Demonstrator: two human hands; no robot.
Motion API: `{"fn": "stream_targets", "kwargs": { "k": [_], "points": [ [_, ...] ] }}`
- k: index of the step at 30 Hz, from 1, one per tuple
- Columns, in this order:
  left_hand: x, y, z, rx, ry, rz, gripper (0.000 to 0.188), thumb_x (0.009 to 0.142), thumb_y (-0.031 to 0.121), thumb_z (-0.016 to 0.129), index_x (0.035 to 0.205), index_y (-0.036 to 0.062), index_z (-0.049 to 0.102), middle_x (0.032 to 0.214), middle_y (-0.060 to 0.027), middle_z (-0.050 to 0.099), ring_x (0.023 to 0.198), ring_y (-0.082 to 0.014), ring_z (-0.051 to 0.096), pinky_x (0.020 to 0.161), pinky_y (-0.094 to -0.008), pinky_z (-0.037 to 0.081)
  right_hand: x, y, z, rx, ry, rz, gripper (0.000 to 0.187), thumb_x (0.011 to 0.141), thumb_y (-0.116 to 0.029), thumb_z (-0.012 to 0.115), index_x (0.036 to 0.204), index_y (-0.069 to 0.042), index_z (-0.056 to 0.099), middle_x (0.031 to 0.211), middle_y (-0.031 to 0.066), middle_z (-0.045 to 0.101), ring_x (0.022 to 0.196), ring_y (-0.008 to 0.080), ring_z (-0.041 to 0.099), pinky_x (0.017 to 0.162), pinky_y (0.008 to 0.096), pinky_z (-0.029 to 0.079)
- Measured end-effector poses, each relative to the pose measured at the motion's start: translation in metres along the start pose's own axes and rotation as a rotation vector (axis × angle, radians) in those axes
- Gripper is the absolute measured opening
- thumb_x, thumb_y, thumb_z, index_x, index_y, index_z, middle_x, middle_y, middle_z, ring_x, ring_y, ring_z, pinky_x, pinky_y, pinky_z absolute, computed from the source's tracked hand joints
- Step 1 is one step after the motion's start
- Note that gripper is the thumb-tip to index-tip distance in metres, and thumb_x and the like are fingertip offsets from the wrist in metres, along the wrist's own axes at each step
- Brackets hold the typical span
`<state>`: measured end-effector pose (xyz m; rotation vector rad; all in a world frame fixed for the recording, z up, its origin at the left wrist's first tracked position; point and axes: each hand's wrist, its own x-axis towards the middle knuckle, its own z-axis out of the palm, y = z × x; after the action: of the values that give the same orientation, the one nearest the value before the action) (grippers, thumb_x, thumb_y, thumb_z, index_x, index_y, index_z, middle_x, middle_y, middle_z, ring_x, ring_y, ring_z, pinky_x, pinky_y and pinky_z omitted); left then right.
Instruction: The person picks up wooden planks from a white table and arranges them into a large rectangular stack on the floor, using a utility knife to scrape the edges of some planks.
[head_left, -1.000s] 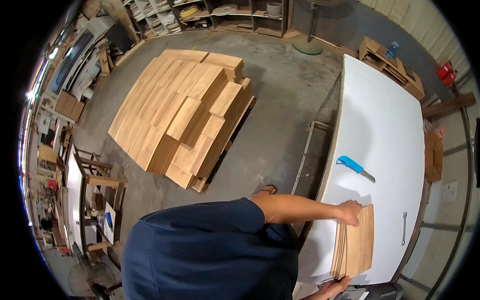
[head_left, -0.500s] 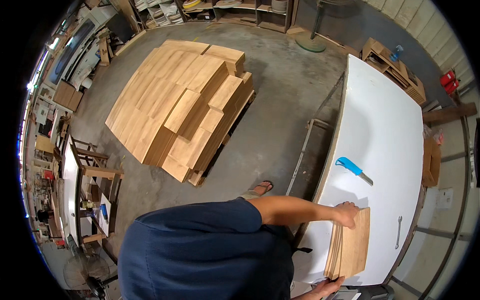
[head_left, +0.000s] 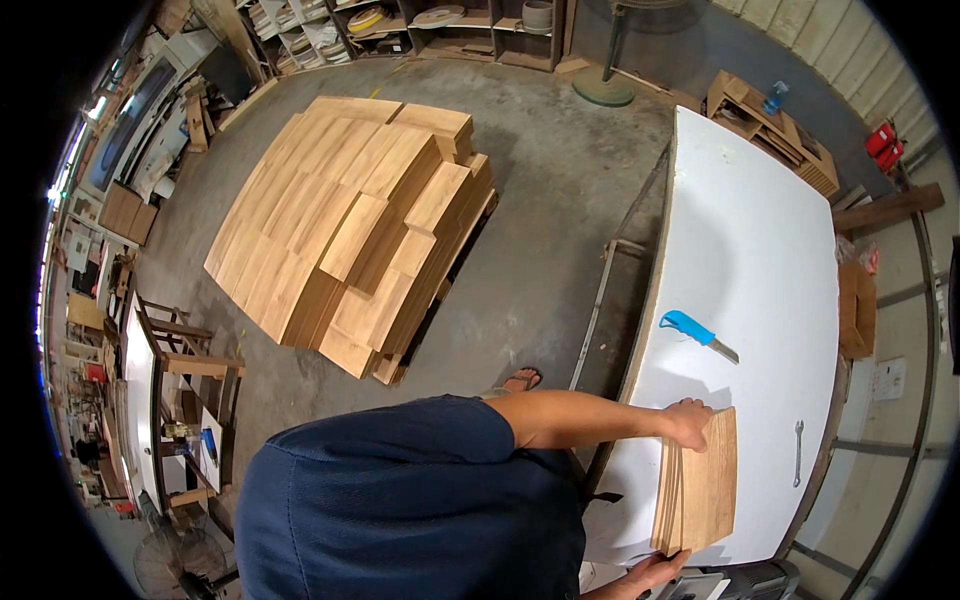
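Note:
A small stack of thin wooden boards (head_left: 712, 480) lies on the white tabletop (head_left: 745, 250), its layers slightly fanned along the left side. My left hand (head_left: 688, 424) is closed over the far end of the stack. At the near end, my right hand (head_left: 658, 570) grips the boards' edge, its fingers partly hidden. Beyond my left hand lies a knife with a blue handle (head_left: 686, 326) and a metal blade. A metal wrench (head_left: 798, 455) rests to the right of the boards.
On the floor to the left stands a large stepped pile of wooden boards (head_left: 330, 190) on a pallet. Wooden shelving (head_left: 455, 45) runs along the back. A cardboard box (head_left: 856, 310) is beyond the table's right edge. A standing fan (head_left: 180, 560) is at lower left.
The whole view has shifted slightly. Both hands keep their hold on the boards, with little visible movement.

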<state>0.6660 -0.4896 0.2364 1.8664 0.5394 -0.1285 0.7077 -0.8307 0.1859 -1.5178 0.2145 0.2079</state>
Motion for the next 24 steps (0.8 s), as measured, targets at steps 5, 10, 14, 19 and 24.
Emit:
{"fn": "stream_targets", "kwargs": {
  "k": [5,10,14,19,24],
  "points": [
    [0.001,0.003,-0.001,0.002,-0.014,0.001,0.074,0.069,0.033,0.068,0.128,-0.0034,0.042,0.123,-0.0214,0.046,0.118,-0.0365,0.04,0.099,-0.0421,0.037,0.005,0.006,-0.007,0.078,-0.034,0.005,0.06,0.094,-0.033,0.05,0.13,0.013,0.036,0.13,0.0216,0.044,0.115,0.0272,0.045,0.098,0.0351,0.033],
    [0.005,0.004,-0.001,0.057,-0.029,-0.006,0.074,0.069,0.033,0.068,0.125,-0.0085,0.042,0.123,-0.0241,0.045,0.118,-0.037,0.041,0.098,-0.042,0.038,0.005,0.011,-0.004,0.133,-0.025,-0.005,0.058,0.094,-0.031,0.048,0.13,0.013,0.037,0.131,0.0209,0.044,0.115,0.0277,0.045,0.098,0.0354,0.034],
    [0.001,-0.002,-0.004,0.058,-0.038,-0.015,0.073,0.07,0.034,0.067,0.125,-0.008,0.042,0.123,-0.0241,0.045,0.118,-0.0371,0.041,0.098,-0.0422,0.039,-0.014,0.002,0.015,-0.106,0.1,-0.052,0.054,0.093,-0.028,0.047,0.129,0.012,0.039,0.13,0.02,0.045,0.112,0.027,0.047,0.093,0.0336,0.035],
    [-0.003,0.006,-0.004,0.074,-0.044,-0.023,0.069,0.071,0.032,0.063,0.125,-0.0072,0.043,0.124,-0.0248,0.045,0.119,-0.0379,0.041,0.097,-0.044,0.039,-0.026,0.004,0.008,-0.228,0.151,-0.063,0.05,0.092,-0.026,0.043,0.125,0.011,0.045,0.12,0.0184,0.051,0.106,0.027,0.049,0.088,0.0345,0.037],
    [0.022,-0.021,0.008,0.172,0.051,0.135,0.072,0.068,0.044,0.067,0.124,0.0,0.051,0.127,-0.0255,0.047,0.12,-0.0398,0.042,0.1,-0.0467,0.036,-0.027,0.024,0.008,-0.203,0.246,-0.211,0.025,0.093,-0.026,0.047,0.093,-0.003,0.056,0.087,0.0024,0.053,0.078,0.0121,0.046,0.066,0.0267,0.038]
  ]
}}
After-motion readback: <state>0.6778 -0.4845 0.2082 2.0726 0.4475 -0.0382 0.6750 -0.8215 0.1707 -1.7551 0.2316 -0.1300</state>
